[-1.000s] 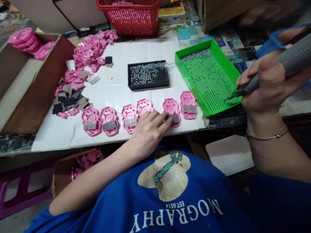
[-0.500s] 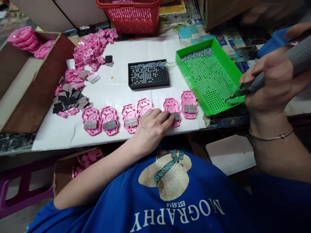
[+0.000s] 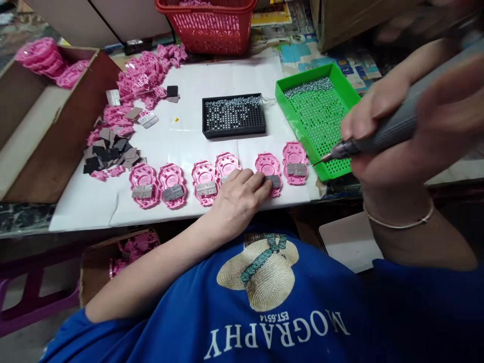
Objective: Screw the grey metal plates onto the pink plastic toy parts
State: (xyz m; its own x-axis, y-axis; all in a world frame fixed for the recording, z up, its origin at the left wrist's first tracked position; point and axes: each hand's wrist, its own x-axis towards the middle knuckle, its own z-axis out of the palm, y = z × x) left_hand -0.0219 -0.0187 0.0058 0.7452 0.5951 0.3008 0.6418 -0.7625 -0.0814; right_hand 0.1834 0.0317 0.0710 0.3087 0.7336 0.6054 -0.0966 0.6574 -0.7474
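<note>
pink shell point(image 3: 266, 164), second from right in line, bears a grey plate point(image 3: 274, 182) that the left hand point(image 3: 242, 195) touches, likely for steadiness, its grip hidden, while the right hand point(image 3: 401, 164), clamped around a screwdriver point(image 3: 395, 128), angles it near the green tray point(image 3: 298, 132), probably for control.

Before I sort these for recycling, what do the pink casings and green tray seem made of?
Pink casings: probably moulded plastic, slightly glossy, judging by thin rims and raised details. Green tray: likely plastic, smooth, with uniform colour and regular holes.
</note>
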